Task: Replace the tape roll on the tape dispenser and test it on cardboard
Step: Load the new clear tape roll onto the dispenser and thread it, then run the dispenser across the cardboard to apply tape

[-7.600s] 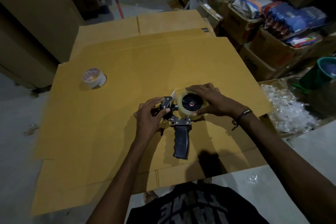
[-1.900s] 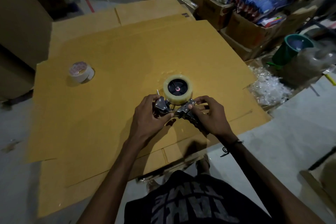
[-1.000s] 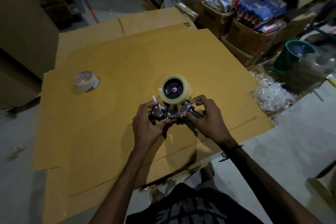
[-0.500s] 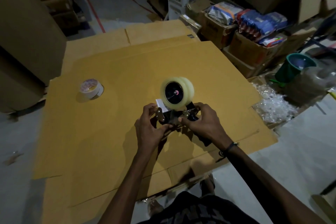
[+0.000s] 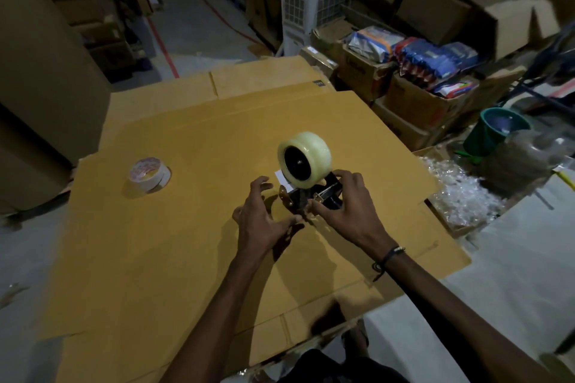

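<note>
Comparing with half a second ago: the left hand (image 5: 259, 221) has been taken off the tape dispenser (image 5: 311, 196), fingers now spread and empty at its 9 o'clock. Dispenser is held upright on the cardboard (image 5: 186, 242) by the right hand (image 5: 345, 211), fingers curled round the frame. Clear tape roll (image 5: 304, 159) is seated on the hub at 12 o'clock. Loading judged done; threading and test strip are pending. Spent roll (image 5: 149, 173) lies well apart at 9 o'clock.
</note>
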The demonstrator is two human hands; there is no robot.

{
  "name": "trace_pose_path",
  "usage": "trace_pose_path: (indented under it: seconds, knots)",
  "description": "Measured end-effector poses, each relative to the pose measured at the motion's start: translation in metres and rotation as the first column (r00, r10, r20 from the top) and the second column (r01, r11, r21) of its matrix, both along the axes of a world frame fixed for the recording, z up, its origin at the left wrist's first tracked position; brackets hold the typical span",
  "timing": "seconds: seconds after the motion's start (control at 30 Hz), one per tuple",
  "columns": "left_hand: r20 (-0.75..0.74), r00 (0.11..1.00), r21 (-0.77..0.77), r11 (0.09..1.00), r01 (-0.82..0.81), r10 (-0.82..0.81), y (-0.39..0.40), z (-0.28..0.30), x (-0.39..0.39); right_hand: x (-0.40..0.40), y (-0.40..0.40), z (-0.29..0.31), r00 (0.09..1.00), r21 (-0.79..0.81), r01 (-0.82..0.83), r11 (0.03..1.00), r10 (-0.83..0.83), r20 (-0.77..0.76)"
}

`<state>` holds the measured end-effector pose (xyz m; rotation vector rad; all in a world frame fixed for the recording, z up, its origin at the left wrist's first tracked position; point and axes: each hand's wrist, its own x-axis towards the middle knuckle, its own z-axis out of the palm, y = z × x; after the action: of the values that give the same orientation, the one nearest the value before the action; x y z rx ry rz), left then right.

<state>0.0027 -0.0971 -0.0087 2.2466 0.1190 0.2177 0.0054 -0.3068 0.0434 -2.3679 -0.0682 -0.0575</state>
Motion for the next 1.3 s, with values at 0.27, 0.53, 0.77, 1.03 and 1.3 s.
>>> trace_pose_path:
  seconds: [0.27,0.53,0.77,1.03,1.3]
  knots:
    - [-0.386,0.914,0.226,0.948,0.226,-0.126,0.006,-0.004,0.029,0.036,-0.010,0.002,0.995,0.031,0.025,0.999,-0.028,0.093]
    - [-0.583,0.806,0.282,0.904,0.320,-0.104,-0.004,-0.005,0.040,0.077,-0.006,0.007,0.984,0.076,0.044,0.996,-0.056,0.170]
    - [-0.561,0.822,0.285,0.908,0.307,-0.101,-0.005,-0.008,0.037,0.055,-0.011,-0.020,0.991,0.049,0.046,0.998,-0.052,0.122]
    - [-0.574,0.814,0.293,0.904,0.312,-0.095,-0.006,-0.014,0.042,0.040,-0.011,-0.036,0.990,0.072,0.102,0.992,-0.108,0.095]
    - [-0.501,0.855,0.286,0.906,0.312,-0.135,-0.002,-0.019,0.037,0.040,-0.011,-0.039,0.979,0.097,0.162,0.982,-0.173,0.108]
